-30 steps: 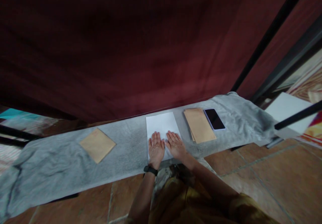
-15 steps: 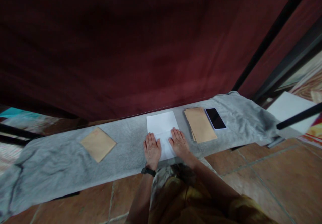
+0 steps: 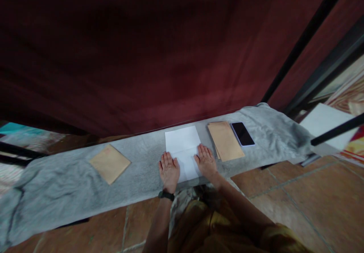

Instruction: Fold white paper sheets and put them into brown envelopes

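Note:
A white sheet of paper lies flat in front of me with a crease running across its middle. My left hand rests palm down over the paper's left edge, fingers stretched out. On the opposite edge lies my right hand, also flat with its fingers extended. To the right of the paper is a small stack of brown envelopes, close to my right hand. Farther off on the left, a single brown envelope sits turned at an angle.
A grey cloth covers the narrow bench under everything. Beside the envelope stack lies a phone with a dark screen. Behind the bench hangs a dark red curtain. A black bar slants down at the right, and floor tiles show below.
Both hands have slid apart, the left one outward to the left and the right one to the right, uncovering more of the paper's lower half. The paper stays in place.

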The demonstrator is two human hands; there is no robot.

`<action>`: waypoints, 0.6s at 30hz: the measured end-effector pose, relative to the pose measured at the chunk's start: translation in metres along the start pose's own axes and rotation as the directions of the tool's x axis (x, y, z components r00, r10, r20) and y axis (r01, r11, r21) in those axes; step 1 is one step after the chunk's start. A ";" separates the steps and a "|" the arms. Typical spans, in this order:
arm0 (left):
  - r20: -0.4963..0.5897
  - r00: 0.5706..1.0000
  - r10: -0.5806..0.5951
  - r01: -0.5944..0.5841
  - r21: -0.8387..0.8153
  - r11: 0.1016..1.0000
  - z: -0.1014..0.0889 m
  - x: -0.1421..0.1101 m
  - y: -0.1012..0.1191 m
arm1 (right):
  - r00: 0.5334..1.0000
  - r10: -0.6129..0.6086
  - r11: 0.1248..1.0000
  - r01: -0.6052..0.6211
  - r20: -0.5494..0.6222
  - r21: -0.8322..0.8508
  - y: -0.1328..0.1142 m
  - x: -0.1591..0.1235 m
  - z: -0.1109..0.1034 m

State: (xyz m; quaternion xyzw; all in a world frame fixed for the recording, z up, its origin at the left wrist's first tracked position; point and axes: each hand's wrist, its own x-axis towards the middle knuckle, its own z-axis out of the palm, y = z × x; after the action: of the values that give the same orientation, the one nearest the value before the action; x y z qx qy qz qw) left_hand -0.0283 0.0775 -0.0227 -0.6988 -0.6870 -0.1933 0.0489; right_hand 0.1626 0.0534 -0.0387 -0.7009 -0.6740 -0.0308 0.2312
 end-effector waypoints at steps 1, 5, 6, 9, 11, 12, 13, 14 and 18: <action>0.008 1.000 -0.006 0.006 0.005 1.000 -0.001 0.001 0.001 | 1.000 0.011 1.000 -0.011 0.005 -0.009 0.000 0.001 0.000; 0.030 0.998 -0.053 0.052 0.030 0.998 -0.006 0.006 0.007 | 0.997 0.075 0.997 -0.074 0.022 -0.030 -0.004 0.008 -0.005; 0.031 0.998 -0.052 0.051 0.031 0.998 -0.007 0.009 0.009 | 0.996 0.083 0.996 -0.082 0.028 -0.029 -0.006 0.011 -0.006; 0.058 0.998 0.028 -0.028 0.003 1.000 -0.007 0.016 0.018 | 0.995 0.075 0.997 -0.075 0.062 -0.009 -0.014 0.021 -0.011; 0.099 0.989 0.106 -0.104 -0.032 0.994 -0.005 0.022 0.025 | 0.993 0.066 0.998 -0.068 0.102 0.013 -0.022 0.027 -0.012; 0.120 0.983 0.138 -0.133 -0.049 0.990 -0.003 0.024 0.029 | 0.990 0.064 0.997 -0.067 0.124 0.026 -0.027 0.031 -0.012; 0.145 0.975 0.167 -0.159 -0.064 0.985 -0.001 0.027 0.033 | 0.987 0.061 0.997 -0.067 0.148 0.038 -0.031 0.034 -0.012; 0.173 0.966 0.191 -0.181 -0.077 0.981 0.001 0.029 0.036 | 0.983 0.056 0.997 -0.065 0.174 0.050 -0.034 0.037 -0.011; 0.291 0.922 0.257 -0.243 -0.083 0.966 0.009 0.035 0.042 | 0.958 -0.016 0.994 -0.015 0.286 0.106 -0.043 0.047 -0.006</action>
State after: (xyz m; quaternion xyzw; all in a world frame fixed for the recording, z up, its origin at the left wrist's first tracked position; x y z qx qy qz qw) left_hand 0.0143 0.1113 -0.0109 -0.8028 -0.5870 -0.0930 -0.0474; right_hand 0.1266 0.0945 -0.0047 -0.6843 -0.7013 0.1069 0.1686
